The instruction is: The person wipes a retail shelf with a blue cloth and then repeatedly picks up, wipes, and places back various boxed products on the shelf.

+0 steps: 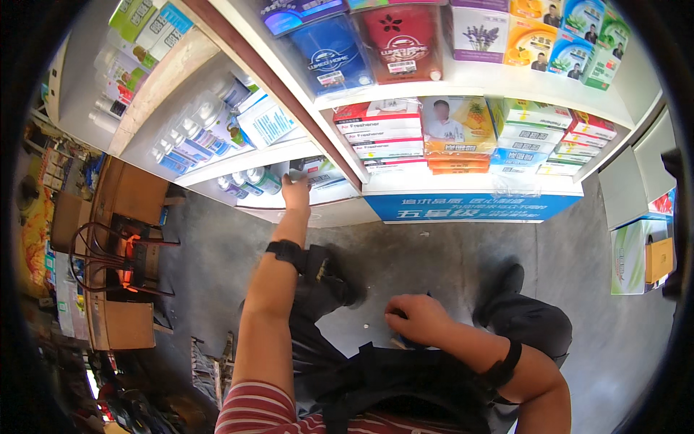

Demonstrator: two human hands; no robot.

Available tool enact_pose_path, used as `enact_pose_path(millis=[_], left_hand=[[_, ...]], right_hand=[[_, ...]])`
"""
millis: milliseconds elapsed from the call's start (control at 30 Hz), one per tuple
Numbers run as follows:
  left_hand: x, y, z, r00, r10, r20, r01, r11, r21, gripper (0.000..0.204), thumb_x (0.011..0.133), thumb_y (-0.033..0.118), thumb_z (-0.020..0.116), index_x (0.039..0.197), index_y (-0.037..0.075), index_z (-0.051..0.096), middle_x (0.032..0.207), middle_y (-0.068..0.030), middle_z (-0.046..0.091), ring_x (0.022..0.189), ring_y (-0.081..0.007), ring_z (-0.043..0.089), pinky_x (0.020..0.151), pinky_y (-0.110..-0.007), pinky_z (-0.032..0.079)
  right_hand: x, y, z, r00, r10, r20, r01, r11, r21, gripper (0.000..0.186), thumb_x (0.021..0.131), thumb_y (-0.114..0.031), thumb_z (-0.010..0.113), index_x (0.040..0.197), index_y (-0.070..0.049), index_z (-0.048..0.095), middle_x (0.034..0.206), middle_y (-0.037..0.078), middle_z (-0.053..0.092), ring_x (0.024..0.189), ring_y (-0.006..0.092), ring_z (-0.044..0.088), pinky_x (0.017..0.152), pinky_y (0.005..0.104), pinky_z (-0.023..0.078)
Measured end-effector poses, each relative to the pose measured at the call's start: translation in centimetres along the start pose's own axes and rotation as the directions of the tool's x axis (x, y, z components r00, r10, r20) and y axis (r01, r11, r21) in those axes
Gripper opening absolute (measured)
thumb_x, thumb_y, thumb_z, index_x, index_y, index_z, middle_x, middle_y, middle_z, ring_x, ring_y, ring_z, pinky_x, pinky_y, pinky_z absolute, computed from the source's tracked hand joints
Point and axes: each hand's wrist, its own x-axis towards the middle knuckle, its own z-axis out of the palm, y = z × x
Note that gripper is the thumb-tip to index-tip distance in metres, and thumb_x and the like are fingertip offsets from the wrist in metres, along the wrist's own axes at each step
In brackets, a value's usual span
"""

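My left hand [296,192] reaches into the lowest shelf of the white side cabinet. Its fingers close around a small whitish item whose kind I cannot make out. Several green-and-white bottles [264,180] stand just left of it, and a flat grey-and-green box [322,172] lies to its right. Above my lap and the grey floor, my right hand [419,319] is curled, thumb near the fingers. A bit of blue shows at its edges, but whatever its fingers hold, if anything, is hidden.
White shelves [463,88] carry boxed air fresheners [383,130] and several colourful packages. A blue printed panel [463,207] runs along their base. Bottles [191,141] fill the upper side shelf. An open carton [636,253] stands at right; a chair [119,257] and wooden desk [130,184] at left.
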Motion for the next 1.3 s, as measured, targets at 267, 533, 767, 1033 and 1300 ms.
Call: enact_pose_path(millis=[267,533,767,1033,1300], left_hand=[[-14.2,8.3,5.1,0.436,0.727,0.531,-0.897,0.303,0.322,0.036,0.071,-0.004,0.063,0.105,0.002,0.057,0.107,-0.0157,0.053,0.104,-0.033,0.049,0.087,-0.038,0.042],[-15.8,16.9,15.6,0.136,0.615,0.777,-0.924,-0.204,0.323,0.064,0.07,0.014,0.071,0.125,-0.001,0.043,0.122,-0.0196,0.049,0.117,-0.0383,0.043,0.102,-0.045,0.031],[-13.1,14.6,17.0,0.305,0.506,0.806,-0.831,-0.272,0.485,0.071,0.066,0.017,0.074,0.126,-0.002,0.041,0.117,-0.0203,0.052,0.111,-0.0371,0.048,0.095,-0.041,0.039],[-13.5,14.1,16.1,0.248,0.531,0.81,-0.811,-0.343,0.474,0.052,0.068,0.012,0.072,0.113,-0.001,0.049,0.116,-0.0183,0.051,0.104,-0.0356,0.051,0.087,-0.04,0.045],[-14.4,14.9,16.9,0.212,0.55,0.808,-0.744,-0.445,0.498,0.035,0.071,0.013,0.062,0.103,0.0,0.055,0.104,-0.0162,0.054,0.102,-0.0306,0.052,0.076,-0.037,0.05]], right_hand=[[-1.2,-0.8,-0.3,0.992,-0.092,-0.087,0.094,0.996,0.013,0.02,0.081,-0.025,0.056,0.087,-0.008,0.065,0.08,0.014,0.064,0.078,0.0341,0.061,0.069,0.0432,0.048],[-0.9,0.8,-1.6,0.957,-0.076,-0.279,0.101,0.992,0.076,0.02,0.079,-0.025,0.057,0.087,-0.007,0.064,0.077,0.014,0.064,0.077,0.0345,0.061,0.068,0.0426,0.048],[0.1,2.1,-3.3,0.921,0.013,-0.389,0.101,0.957,0.271,0.02,0.081,-0.024,0.056,0.086,-0.006,0.064,0.077,0.014,0.065,0.075,0.0321,0.062,0.068,0.0392,0.048],[-0.1,1.6,-3.2,0.933,0.031,-0.357,0.121,0.911,0.394,0.02,0.082,-0.021,0.055,0.087,-0.004,0.064,0.075,0.013,0.065,0.072,0.0281,0.064,0.067,0.0368,0.049],[-0.4,1.6,-3.4,0.924,0.013,-0.382,0.139,0.92,0.366,0.022,0.081,-0.022,0.056,0.088,-0.002,0.064,0.074,0.013,0.066,0.071,0.0264,0.065,0.067,0.0353,0.049]])
